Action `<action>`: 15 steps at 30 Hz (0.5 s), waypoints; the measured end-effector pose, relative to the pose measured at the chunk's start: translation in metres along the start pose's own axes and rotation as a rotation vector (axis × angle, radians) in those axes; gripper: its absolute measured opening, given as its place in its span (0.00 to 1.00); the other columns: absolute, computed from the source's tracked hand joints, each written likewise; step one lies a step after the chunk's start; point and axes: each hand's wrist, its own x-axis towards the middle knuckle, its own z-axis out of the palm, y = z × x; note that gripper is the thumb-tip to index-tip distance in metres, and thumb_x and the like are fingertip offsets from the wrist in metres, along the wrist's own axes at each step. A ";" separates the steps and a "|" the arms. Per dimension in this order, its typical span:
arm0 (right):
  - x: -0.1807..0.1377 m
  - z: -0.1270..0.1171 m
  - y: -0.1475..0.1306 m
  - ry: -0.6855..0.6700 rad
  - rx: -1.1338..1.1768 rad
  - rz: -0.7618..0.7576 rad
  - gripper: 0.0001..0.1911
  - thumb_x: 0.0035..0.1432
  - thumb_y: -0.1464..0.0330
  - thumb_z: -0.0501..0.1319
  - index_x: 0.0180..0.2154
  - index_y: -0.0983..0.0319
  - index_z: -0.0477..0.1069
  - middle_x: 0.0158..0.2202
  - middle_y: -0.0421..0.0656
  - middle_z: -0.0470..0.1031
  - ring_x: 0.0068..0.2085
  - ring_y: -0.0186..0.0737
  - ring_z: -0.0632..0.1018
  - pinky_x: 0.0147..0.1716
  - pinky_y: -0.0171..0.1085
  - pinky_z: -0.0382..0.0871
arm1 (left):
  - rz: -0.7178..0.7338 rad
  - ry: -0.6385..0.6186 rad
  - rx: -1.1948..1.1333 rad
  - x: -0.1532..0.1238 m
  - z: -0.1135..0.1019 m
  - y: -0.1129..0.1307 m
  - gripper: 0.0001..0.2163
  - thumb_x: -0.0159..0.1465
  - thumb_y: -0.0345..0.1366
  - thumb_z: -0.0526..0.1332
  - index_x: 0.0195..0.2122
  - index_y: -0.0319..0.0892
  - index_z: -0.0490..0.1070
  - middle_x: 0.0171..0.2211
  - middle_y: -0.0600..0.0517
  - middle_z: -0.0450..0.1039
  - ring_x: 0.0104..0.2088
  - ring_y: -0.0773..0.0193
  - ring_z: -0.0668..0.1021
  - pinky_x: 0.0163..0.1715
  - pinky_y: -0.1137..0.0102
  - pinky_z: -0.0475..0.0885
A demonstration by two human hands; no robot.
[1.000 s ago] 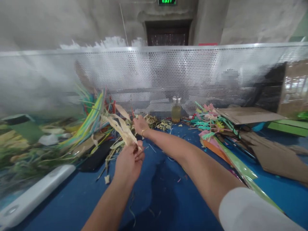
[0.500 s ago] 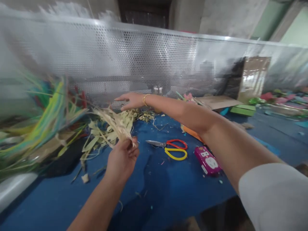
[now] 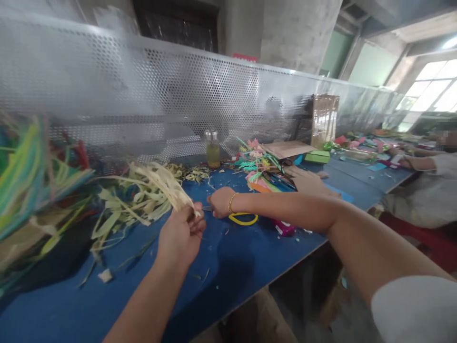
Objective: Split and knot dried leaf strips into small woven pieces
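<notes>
My left hand (image 3: 181,233) is closed around the base of a bundle of pale dried leaf strips (image 3: 157,183), which fan out up and to the left over the blue table (image 3: 235,257). Just to its right, my right hand (image 3: 220,202), with a gold bracelet on the wrist, is closed over a pair of scissors (image 3: 243,219). The yellow handle loop shows beyond the wrist, and the blade tip pokes out toward my left hand. More loose strips (image 3: 117,214) lie on the table behind the bundle.
A perforated metal screen (image 3: 150,95) runs along the table's far side. Before it stand a small bottle of yellow liquid (image 3: 213,150), colourful paper crafts (image 3: 259,166), cardboard (image 3: 289,148) and a green box (image 3: 317,156). A pink object (image 3: 283,228) lies near the edge. Another person (image 3: 424,166) sits far right.
My right hand has drawn back from over the far leaf pile and come down onto the scissors. The view has swung right. My left hand still holds the strips.
</notes>
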 end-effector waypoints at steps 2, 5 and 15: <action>0.007 0.002 0.004 -0.031 0.008 0.017 0.21 0.46 0.57 0.61 0.39 0.63 0.75 0.40 0.55 0.77 0.40 0.54 0.77 0.36 0.45 0.71 | 0.032 0.015 0.033 0.002 -0.002 -0.001 0.09 0.52 0.19 0.52 0.26 0.41 0.60 0.22 0.56 0.63 0.13 0.78 0.56 0.11 0.81 0.50; 0.013 -0.003 0.022 -0.110 0.039 0.071 0.21 0.43 0.56 0.63 0.33 0.65 0.77 0.37 0.55 0.78 0.38 0.54 0.78 0.36 0.45 0.71 | 0.069 0.017 0.075 0.009 -0.007 -0.001 0.09 0.52 0.20 0.52 0.27 0.41 0.60 0.23 0.56 0.64 0.13 0.78 0.56 0.11 0.81 0.49; -0.004 -0.036 0.089 0.167 0.134 0.366 0.24 0.49 0.53 0.61 0.37 0.69 0.76 0.41 0.56 0.76 0.43 0.50 0.76 0.39 0.38 0.67 | -0.039 -0.027 0.082 0.021 -0.018 -0.016 0.08 0.53 0.20 0.54 0.30 0.40 0.61 0.22 0.57 0.63 0.13 0.79 0.56 0.11 0.82 0.48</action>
